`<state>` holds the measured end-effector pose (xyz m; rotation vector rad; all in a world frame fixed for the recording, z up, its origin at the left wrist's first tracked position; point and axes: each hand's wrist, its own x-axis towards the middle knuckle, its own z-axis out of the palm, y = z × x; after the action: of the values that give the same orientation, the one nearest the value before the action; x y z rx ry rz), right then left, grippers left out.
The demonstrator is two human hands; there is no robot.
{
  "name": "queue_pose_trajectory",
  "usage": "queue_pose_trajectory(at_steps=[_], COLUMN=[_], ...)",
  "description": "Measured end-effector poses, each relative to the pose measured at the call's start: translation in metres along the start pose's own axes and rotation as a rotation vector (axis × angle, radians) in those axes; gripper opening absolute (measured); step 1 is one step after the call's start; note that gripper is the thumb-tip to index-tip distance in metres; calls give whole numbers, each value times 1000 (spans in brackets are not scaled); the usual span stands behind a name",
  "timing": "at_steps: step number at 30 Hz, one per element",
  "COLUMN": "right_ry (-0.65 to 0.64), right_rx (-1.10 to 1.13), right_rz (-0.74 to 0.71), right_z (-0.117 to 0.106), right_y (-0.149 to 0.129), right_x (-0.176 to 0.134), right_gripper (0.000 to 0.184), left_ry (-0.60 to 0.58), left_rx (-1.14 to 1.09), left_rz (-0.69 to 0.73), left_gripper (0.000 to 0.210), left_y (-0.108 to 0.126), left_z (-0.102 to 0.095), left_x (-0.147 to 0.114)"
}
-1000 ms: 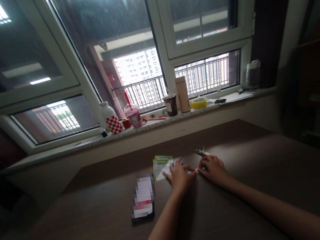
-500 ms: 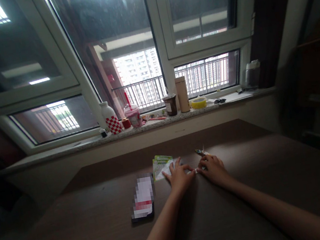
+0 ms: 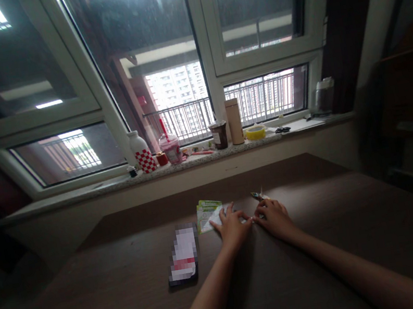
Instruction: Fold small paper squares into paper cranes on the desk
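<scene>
My left hand (image 3: 233, 228) rests low over the table, its thumb side and index fingertip closed on a tiny white piece (image 3: 253, 219), while its other fingers spread toward green-and-white printed sheets (image 3: 209, 216). Against the same piece, from the other side, the fingertips of my right hand (image 3: 275, 218) are pinched together. Most of the piece is hidden by the fingers, so its kind cannot be made out. Just beyond my right hand lies a small multicoloured object (image 3: 256, 196), partly covered by the fingers.
A phone (image 3: 182, 253) with a blurred screen lies left of my left forearm on the brown table (image 3: 136, 303). Along the windowsill (image 3: 113, 188) stand a checkered bottle (image 3: 143, 153), a pink drink cup (image 3: 171, 149), a brown cup (image 3: 219, 135), a tan box (image 3: 234, 122) and yellow tape (image 3: 256, 133).
Both hands stay nearly in place, with the fingertips still together. Less of the white piece shows between them now. The view has shifted very slightly.
</scene>
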<state>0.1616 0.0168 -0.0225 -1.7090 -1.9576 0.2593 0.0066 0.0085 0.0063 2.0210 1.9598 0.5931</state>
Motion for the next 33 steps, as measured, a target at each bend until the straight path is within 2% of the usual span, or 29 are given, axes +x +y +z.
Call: queue_pose_trajectory(at_steps=[11,15,22,28,33], right_ry=[-6,6,-23,-78,-93], right_rx=[33,17,57,79,73], right_rz=[17,2,62,80,74], right_z=[-2,-1,-1,-4,-6], right_y=[0,0,2,3,4], right_x=[0,-1,4,6,7], right_gripper=[18,19,17,12,14], left_ry=[23,6,-19,-65,-95], left_rx=[-12,-10,10,10,18], left_rz=[14,6,17,31,45], left_gripper=[14,15,14,14,17], left_y=[-1,-1,-1,-5,-10], left_z=[2,2,-2,-5,-5], left_x=[0,0,-1,-1,-1])
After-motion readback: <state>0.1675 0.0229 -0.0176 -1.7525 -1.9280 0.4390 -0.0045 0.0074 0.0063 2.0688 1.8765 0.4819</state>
